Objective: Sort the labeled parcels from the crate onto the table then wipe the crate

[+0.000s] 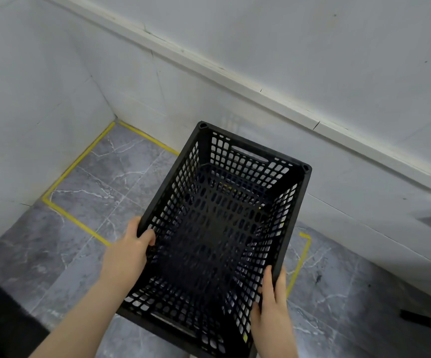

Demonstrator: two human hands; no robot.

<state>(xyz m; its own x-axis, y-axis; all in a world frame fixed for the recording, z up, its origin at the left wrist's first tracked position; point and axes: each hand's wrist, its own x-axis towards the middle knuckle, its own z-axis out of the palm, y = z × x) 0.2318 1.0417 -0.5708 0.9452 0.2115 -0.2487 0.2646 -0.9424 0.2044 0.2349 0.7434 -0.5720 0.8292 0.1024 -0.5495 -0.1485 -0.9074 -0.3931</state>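
Both hands' fingers [149, 235] grip the crate [297, 210] rims above yellow floor tape [80, 156].

floor [85, 184]: grey marble tiles | yellow tape [77, 161] | walls [312, 47]: white

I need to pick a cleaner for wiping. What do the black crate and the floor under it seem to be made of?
The crate is likely moulded hard plastic, matt black: an even lattice of holes and a cut-out handle slot suggest it. The floor seems glossy tile, grey with white veins and straight joints; marble or ceramic cannot be told.
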